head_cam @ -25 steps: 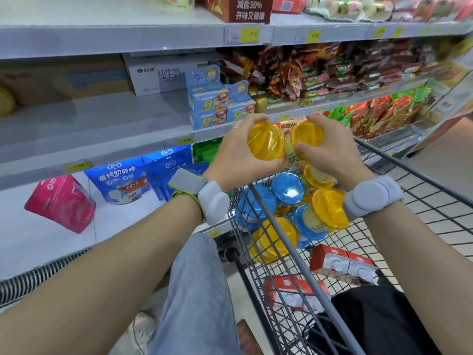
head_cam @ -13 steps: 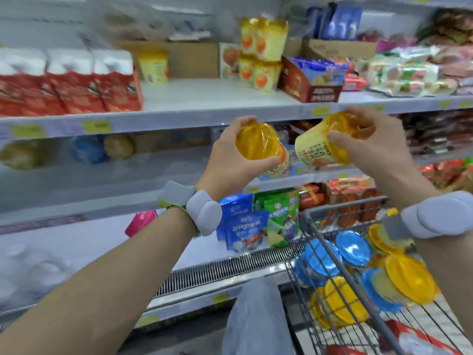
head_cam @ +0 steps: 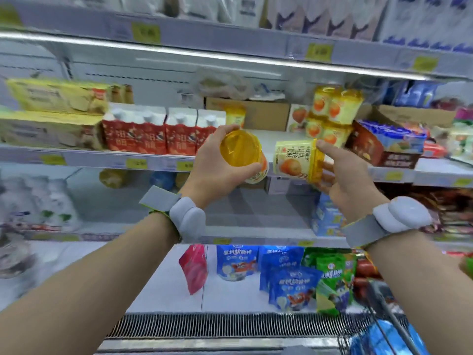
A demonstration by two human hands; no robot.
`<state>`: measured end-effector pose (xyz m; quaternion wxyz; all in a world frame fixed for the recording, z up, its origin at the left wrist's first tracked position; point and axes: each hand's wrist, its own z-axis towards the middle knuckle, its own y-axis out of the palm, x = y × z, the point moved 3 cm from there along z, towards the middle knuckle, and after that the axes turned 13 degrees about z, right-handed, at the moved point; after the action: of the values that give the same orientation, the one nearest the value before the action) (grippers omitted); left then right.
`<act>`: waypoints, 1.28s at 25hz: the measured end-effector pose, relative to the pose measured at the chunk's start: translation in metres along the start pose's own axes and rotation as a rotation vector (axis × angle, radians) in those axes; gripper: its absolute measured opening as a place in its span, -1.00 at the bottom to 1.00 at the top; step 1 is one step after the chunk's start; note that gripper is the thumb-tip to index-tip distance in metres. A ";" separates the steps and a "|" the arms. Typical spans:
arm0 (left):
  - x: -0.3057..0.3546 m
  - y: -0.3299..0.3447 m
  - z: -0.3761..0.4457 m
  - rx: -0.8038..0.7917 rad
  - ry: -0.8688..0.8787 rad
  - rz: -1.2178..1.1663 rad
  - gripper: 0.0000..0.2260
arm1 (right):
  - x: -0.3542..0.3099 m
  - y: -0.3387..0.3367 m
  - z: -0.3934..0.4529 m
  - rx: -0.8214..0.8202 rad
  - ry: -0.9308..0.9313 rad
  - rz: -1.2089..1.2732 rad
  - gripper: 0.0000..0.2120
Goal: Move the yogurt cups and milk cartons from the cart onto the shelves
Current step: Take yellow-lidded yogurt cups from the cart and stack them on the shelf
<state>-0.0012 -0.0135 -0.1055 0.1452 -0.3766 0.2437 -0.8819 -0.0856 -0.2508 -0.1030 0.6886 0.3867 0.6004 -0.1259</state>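
My left hand (head_cam: 217,165) grips a yogurt cup with a clear yellow lid (head_cam: 242,149), lid turned toward me. A second yellow yogurt cup (head_cam: 294,160) lies on its side in my right hand (head_cam: 343,175), its orange-fruit label facing left. Both cups are held up in front of the middle shelf (head_cam: 268,139), which has a bare stretch between red-and-white milk cartons (head_cam: 163,131) and a stack of matching yellow yogurt cups (head_cam: 332,114). Only a corner of the cart (head_cam: 384,311) shows at the bottom right, with a blue-lidded cup (head_cam: 371,339) inside.
A cardboard box (head_cam: 258,114) stands at the back of the middle shelf. A brown tray of blue packets (head_cam: 389,144) sits to the right. Blue, green and pink pouches (head_cam: 281,272) stand on the bottom shelf above a metal grille (head_cam: 230,326).
Both hands have lifted the two yellow cups out of the cart up to the middle shelf. The view has swung upward and left, so the cart has dropped almost out of sight.
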 end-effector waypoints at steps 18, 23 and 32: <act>-0.014 -0.033 0.097 0.146 0.241 0.229 -0.19 | -0.005 0.120 0.092 -0.315 -0.418 -0.602 -0.17; -0.012 -0.018 0.116 0.139 0.216 0.239 -0.20 | 0.010 0.130 0.101 -0.443 -0.426 -0.700 -0.12; -0.016 0.000 0.140 0.158 0.047 0.154 -0.24 | 0.039 0.116 0.105 -0.462 -0.242 -0.521 0.16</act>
<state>0.1127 -0.0516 -0.0311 0.2359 -0.3232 0.2052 -0.8932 0.0747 -0.2339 -0.0969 0.7685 0.0375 0.6057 -0.2030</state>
